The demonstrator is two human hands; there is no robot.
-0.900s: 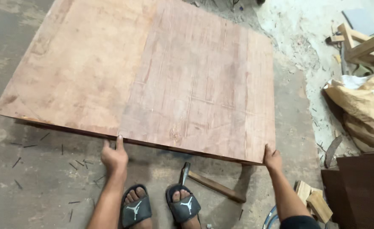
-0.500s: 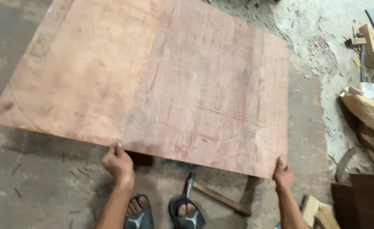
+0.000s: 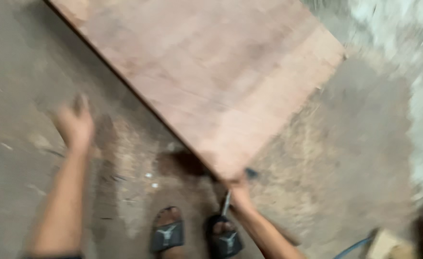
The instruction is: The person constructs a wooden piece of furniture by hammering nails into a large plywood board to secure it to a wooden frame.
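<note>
Right hand (image 3: 240,191) gripping the near corner of the plywood sheet (image 3: 211,72) angled across the concrete floor (image 3: 345,158), left hand (image 3: 74,125) open and off the board, hammer (image 3: 226,204) by the feet, sheet apparently mid-repositioning, not yet settled.

The left hand (image 3: 74,125) hangs free at the left, fingers loosely spread and empty, while the right hand (image 3: 240,189) reaches forward from near right, fingers closed.
</note>
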